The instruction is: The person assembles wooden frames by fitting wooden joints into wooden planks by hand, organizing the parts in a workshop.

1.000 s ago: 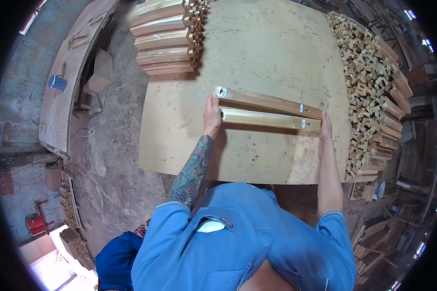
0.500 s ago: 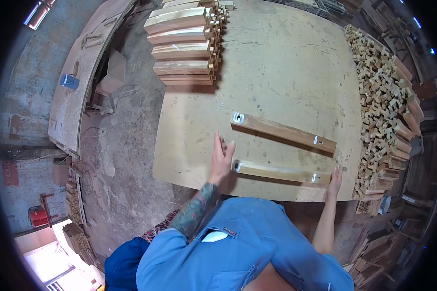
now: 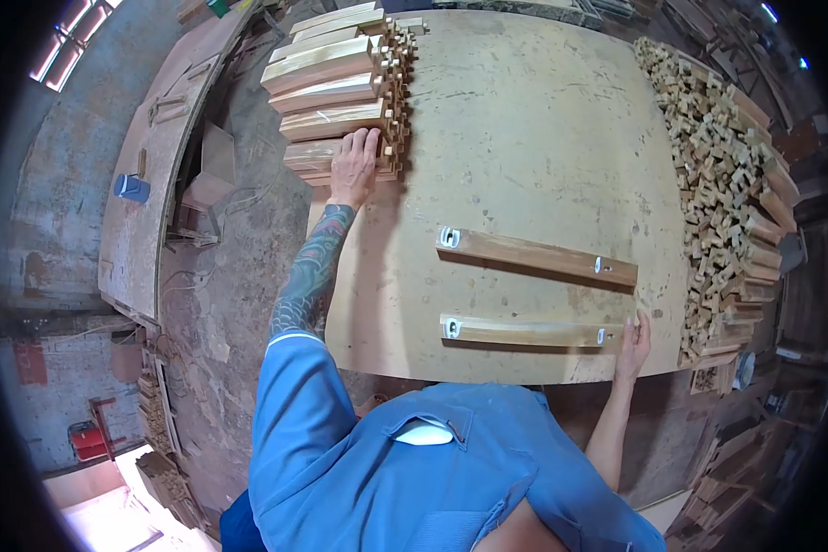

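My left hand [image 3: 353, 170] is on the front of a stack of wooden rails [image 3: 336, 117] at the table's left, its fingers bent over one rail. Near me lies a pale rail [image 3: 524, 330] with metal fittings on its upper face, one toward each end. My right hand [image 3: 633, 345] is at that rail's right end, fingers stretched and slightly apart, seemingly touching it. Beyond it, a darker rail [image 3: 534, 258] with similar fittings lies roughly parallel, tilted down to the right. Neither hand touches this one.
Both rails lie on a large wooden worktable [image 3: 515, 138]. A big heap of small-ended wooden pieces [image 3: 722, 202] lines its right side. To the left, across the concrete floor [image 3: 221, 304], stands a long bench [image 3: 138, 230] with a blue cup [image 3: 132, 188].
My left hand has left the near rail's left end and moved up and left to the stack. My right hand stays by the right end. The view has shifted slightly.
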The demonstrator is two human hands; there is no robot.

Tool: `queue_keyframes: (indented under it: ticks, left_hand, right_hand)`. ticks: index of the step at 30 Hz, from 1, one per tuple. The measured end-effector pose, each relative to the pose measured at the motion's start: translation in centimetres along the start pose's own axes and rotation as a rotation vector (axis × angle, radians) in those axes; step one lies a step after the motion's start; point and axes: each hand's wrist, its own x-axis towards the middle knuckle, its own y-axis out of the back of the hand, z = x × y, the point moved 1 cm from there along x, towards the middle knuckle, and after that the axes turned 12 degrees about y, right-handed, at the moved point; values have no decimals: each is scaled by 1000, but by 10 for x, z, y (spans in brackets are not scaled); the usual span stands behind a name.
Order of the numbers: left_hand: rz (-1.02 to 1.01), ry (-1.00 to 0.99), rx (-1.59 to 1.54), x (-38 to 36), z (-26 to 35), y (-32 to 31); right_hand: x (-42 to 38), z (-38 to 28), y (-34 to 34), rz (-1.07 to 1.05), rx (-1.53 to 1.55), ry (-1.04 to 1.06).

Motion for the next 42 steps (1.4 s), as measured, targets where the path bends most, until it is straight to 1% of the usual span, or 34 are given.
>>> queue_keyframes:
  ticks: [2, 4, 5, 7, 8, 10, 11, 12, 13, 14, 16, 17, 18, 19, 20, 21, 22, 23, 24, 26, 27, 28, 30, 31, 32, 33, 34, 36, 37, 38, 39, 40, 42]
  left_hand:
    - [-29, 4, -4, 2, -2, 5]
    - [27, -133, -27, 3, -4, 13]
    - [31, -137, -25, 3, 1, 27]
    - [-42, -99, -349, -6, 12, 63]
    - [-51, -98, -348, -12, 21, 85]
    - [-6, -108, -462, -28, 37, 126]
    - [-85, -20, -468, -39, 40, 131]
    - [-96, 1, -546, -51, 40, 121]
    - [-218, 98, -721, -63, 40, 107]
    - [-342, 197, -896, -71, 42, 102]
    - [-315, 242, -862, -75, 42, 104]
    - [-349, 302, -934, -76, 42, 107]
    - [-381, 365, -1004, -78, 41, 109]
    - [-471, 380, -1121, -81, 37, 105]
    - [-464, 385, -1121, -82, 36, 107]
    - [-429, 357, -1104, -82, 36, 110]
    - [-395, 328, -1088, -83, 38, 113]
    - [-336, 347, -1117, -84, 43, 124]
    - [-337, 346, -1120, -87, 50, 131]
    - [-20, 644, -1685, -96, 65, 143]
    - [-12, 735, -1944, -104, 74, 145]
    - [-27, 732, -1949, -115, 80, 140]
    - [-123, 951, -2273, -144, 93, 116]
    - [-253, 979, -2247, -160, 107, 112]
    - [-383, 1005, -2215, -176, 123, 108]
    - [-434, 1073, -2233, -195, 134, 98]
    - [-482, 1147, -2247, -210, 143, 92]
    - [-503, 1153, -2246, -222, 155, 92]
    - [-470, 1080, -2202, -225, 159, 92]
    - [-436, 1007, -2159, -226, 161, 93]
    - [-394, 987, -2087, -225, 159, 92]
    - [-396, 993, -2094, -225, 155, 86]
    - [-285, 895, -1431, -227, 140, 70]
  right_hand:
    - [-8, -6, -8, -1, 9, -10]
    - [-13, -10, -14, 4, -32, 19]
    - [-13, -15, -15, 8, -28, 20]
    - [-15, -26, -14, -18, -27, 32]
    - [-17, -31, -14, -23, -29, 24]
    - [-14, -40, -18, -34, -58, 31]
    - [-11, -43, -23, -43, -58, 33]
    - [-10, -46, -30, -43, 21, 32]
    - [-10, -50, -36, -42, 98, 28]
    - [-10, -61, -42, -48, 93, 25]
    - [-7, -87, -56, -161, -52, 184]
    - [-8, -91, -64, -166, -31, 241]
    - [-10, -99, -69, -175, -33, 243]
    - [-11, -108, -76, -234, 11, 247]
    - [-13, -116, -83, -292, 56, 250]
    - [-16, -124, -90, -347, 84, 250]
    - [-21, -135, -98, -349, 82, 254]
    - [-27, -148, -107, -467, 142, 150]
    - [-34, -157, -116, -580, 200, 43]
    - [-43, -164, -139, -792, 319, 60]
    - [-43, -173, -149, -861, 348, 166]
    - [-41, -183, -159, -927, 375, 270]
    - [-36, -191, -179, -943, 473, 139]
    - [-31, -195, -189, -933, 466, 141]
    - [-26, -198, -198, -918, 641, 48]
    - [-22, -200, -205, -897, 815, -50]
    - [-17, -202, -209, -892, 809, -56]
    - [-9, -208, -217, -1026, 891, -13]
    - [-6, -208, -215, -1013, 751, -80]
    - [-5, -211, -213, -1012, 745, -85]
    - [-4, -213, -211, -1003, 737, -110]
    - [-3, -213, -209, -994, 726, -134]
    - [3, -202, -215, -983, 678, -118]
